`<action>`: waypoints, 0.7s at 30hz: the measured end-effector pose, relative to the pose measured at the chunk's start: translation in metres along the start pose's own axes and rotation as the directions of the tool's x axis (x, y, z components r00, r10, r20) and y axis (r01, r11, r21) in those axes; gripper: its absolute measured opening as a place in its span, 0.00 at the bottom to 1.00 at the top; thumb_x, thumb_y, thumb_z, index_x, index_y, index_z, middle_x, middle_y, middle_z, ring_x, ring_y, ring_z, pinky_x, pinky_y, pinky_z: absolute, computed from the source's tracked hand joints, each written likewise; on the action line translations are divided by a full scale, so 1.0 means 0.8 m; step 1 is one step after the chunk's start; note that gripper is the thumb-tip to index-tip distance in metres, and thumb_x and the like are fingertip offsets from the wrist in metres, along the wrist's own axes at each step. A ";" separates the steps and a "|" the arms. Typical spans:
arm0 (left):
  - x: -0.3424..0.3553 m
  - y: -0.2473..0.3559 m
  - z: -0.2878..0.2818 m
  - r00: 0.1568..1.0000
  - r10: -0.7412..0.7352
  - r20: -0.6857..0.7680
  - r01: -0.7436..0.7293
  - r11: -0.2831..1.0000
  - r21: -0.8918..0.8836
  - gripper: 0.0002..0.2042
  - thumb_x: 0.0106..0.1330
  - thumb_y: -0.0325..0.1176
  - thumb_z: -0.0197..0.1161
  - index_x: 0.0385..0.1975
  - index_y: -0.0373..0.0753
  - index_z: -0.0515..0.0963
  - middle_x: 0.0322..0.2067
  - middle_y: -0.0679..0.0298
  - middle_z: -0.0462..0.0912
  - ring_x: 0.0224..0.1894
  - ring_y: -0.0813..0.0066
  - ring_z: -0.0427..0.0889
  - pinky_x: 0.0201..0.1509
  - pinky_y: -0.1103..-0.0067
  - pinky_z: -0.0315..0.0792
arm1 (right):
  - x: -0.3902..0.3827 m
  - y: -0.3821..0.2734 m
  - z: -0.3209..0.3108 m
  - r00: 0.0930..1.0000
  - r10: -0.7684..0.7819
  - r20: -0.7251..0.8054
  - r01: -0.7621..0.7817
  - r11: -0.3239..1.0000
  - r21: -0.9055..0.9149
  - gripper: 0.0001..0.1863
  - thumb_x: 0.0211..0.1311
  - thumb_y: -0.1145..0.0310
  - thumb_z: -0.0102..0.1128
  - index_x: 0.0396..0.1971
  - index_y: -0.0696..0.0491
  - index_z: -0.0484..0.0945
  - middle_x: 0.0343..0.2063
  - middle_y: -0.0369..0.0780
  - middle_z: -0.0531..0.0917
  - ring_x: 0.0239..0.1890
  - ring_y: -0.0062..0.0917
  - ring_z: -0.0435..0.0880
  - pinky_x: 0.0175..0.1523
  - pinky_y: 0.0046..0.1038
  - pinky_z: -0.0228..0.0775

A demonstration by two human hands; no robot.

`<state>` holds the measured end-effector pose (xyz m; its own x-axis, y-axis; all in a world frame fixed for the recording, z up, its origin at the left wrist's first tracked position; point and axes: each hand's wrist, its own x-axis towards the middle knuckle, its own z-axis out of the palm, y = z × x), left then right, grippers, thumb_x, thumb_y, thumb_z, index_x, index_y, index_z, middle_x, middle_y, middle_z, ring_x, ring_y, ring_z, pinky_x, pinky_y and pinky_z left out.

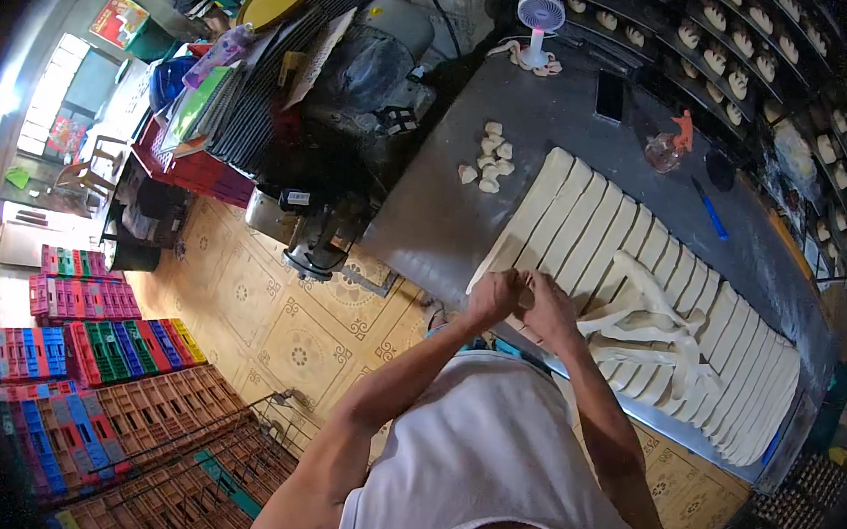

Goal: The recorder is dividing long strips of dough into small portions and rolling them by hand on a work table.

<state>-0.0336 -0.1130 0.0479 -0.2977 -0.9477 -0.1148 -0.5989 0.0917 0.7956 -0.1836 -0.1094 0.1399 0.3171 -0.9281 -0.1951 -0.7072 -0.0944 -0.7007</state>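
Note:
My left hand and my right hand meet above the near left end of a wide sheet of pale dough cut into long strips. The fingers of both hands are curled in and pressed together; what they hold, if anything, is hidden. Loose dough strips lie looped and crossed over the cut sheet, close to my right wrist. Farther off, to the left of the sheet's far end, several small dough pieces sit in a cluster on the dark metal table.
Along the table's far side are a small white fan, a phone, a glass jar and a blue pen-like tool. Racks of shaped dough stand behind. A machine adjoins the left edge; colourful crates stack farther left.

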 end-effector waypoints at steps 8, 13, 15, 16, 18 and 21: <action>0.020 0.016 -0.060 0.912 -0.181 -0.367 0.253 0.955 0.157 0.21 0.71 0.48 0.53 0.23 0.40 0.82 0.23 0.47 0.82 0.28 0.42 0.82 0.31 0.56 0.76 | 0.020 -0.050 -0.002 0.985 0.039 0.171 -0.031 0.998 -0.052 0.10 0.62 0.64 0.55 0.35 0.56 0.79 0.34 0.55 0.84 0.40 0.53 0.84 0.44 0.49 0.74; 0.049 -0.001 -0.100 0.919 0.042 -0.393 0.048 0.975 0.217 0.14 0.69 0.43 0.57 0.39 0.39 0.81 0.37 0.46 0.85 0.43 0.48 0.84 0.46 0.60 0.77 | 0.047 -0.017 0.029 0.987 -0.144 0.077 0.143 0.990 0.020 0.10 0.63 0.63 0.56 0.40 0.51 0.77 0.33 0.56 0.83 0.40 0.54 0.83 0.41 0.49 0.75; 0.039 -0.018 -0.099 0.689 0.345 -0.638 -0.196 0.935 0.294 0.14 0.66 0.40 0.59 0.46 0.38 0.79 0.40 0.48 0.84 0.49 0.52 0.82 0.53 0.62 0.74 | 0.061 -0.032 0.012 0.996 0.081 -0.023 -0.074 0.976 0.206 0.20 0.63 0.65 0.58 0.53 0.54 0.70 0.40 0.56 0.82 0.44 0.52 0.82 0.45 0.48 0.75; 0.034 -0.025 -0.086 0.694 0.354 -0.627 -0.210 0.932 0.294 0.14 0.66 0.40 0.59 0.46 0.38 0.79 0.40 0.48 0.84 0.49 0.52 0.82 0.53 0.62 0.74 | 0.057 -0.015 0.021 0.995 0.093 -0.036 -0.084 0.974 0.211 0.20 0.63 0.65 0.58 0.53 0.54 0.70 0.40 0.56 0.82 0.44 0.52 0.82 0.45 0.48 0.75; 0.015 -0.035 -0.058 0.997 0.074 -0.015 -0.075 0.967 -0.242 0.14 0.65 0.38 0.60 0.44 0.35 0.80 0.37 0.45 0.84 0.45 0.52 0.84 0.48 0.62 0.76 | 0.044 0.029 0.052 0.952 -0.294 -0.084 0.286 0.954 -0.090 0.26 0.62 0.65 0.60 0.58 0.57 0.66 0.50 0.54 0.79 0.52 0.51 0.79 0.54 0.46 0.72; -0.002 -0.043 -0.051 0.995 0.083 -0.058 -0.084 0.996 -0.026 0.13 0.67 0.38 0.56 0.34 0.33 0.79 0.34 0.44 0.83 0.37 0.45 0.84 0.40 0.58 0.77 | 0.031 0.006 0.038 0.983 -0.177 0.039 0.176 0.984 0.024 0.28 0.58 0.63 0.64 0.57 0.56 0.68 0.54 0.54 0.75 0.56 0.52 0.76 0.59 0.45 0.70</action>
<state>0.0176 -0.1268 0.0449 -0.3025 -0.9531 -0.0137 -0.5519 0.1634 0.8177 -0.1599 -0.1219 0.1110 0.4619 -0.8819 -0.0946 -0.6249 -0.2478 -0.7404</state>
